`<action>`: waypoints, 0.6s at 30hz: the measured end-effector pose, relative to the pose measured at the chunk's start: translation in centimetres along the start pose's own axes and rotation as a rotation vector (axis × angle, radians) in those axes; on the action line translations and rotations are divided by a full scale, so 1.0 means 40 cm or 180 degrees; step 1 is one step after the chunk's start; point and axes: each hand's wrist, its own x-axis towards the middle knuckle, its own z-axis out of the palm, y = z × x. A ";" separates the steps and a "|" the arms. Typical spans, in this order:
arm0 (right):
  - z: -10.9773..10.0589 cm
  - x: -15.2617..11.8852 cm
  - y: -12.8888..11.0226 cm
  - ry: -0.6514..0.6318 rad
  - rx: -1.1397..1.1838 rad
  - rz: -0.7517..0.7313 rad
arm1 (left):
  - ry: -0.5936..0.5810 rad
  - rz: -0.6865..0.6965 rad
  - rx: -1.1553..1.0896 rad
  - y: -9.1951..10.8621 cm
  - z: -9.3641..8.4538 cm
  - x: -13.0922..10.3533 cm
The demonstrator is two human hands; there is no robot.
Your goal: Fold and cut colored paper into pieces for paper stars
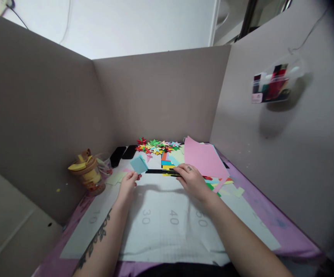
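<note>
My left hand is closed in a pinch on a light-blue folded paper, squarish and tilted up above the mat. To its right, my right hand rests with bent fingers pressed together over a pile of coloured strips. A long black strip runs from near the blue paper to those fingertips. Whether they grip that strip or another one in the pile is hidden. Yellow strips show just beside the fingers. A large pink sheet lies behind my right hand.
Several folded paper stars are heaped at the back. Two black phone-like slabs lie at the back left, near a brown and yellow container. Grey panels stand on three sides; a clear holder hangs on the right one.
</note>
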 end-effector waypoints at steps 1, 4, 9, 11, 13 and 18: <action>-0.001 0.000 0.001 0.0027 0.0021 -0.0004 | 0.0040 -0.0074 -0.0048 0.000 -0.002 0.001; -0.005 -0.002 0.000 0.0280 0.0040 -0.0002 | 0.0083 -0.0168 -0.0100 -0.002 -0.006 0.005; -0.011 -0.001 -0.008 0.0790 -0.0002 0.0075 | -0.0122 0.0278 0.0128 -0.002 -0.001 0.002; -0.015 0.001 -0.012 0.0871 0.0004 0.0105 | -0.0170 0.0418 0.0234 0.000 0.002 -0.001; -0.018 0.001 -0.016 0.0899 0.0017 0.0118 | -0.0171 0.0470 0.0304 0.002 0.004 -0.004; -0.015 -0.001 -0.018 0.0830 0.0012 0.0029 | -0.0143 0.0538 0.0326 0.011 0.007 -0.010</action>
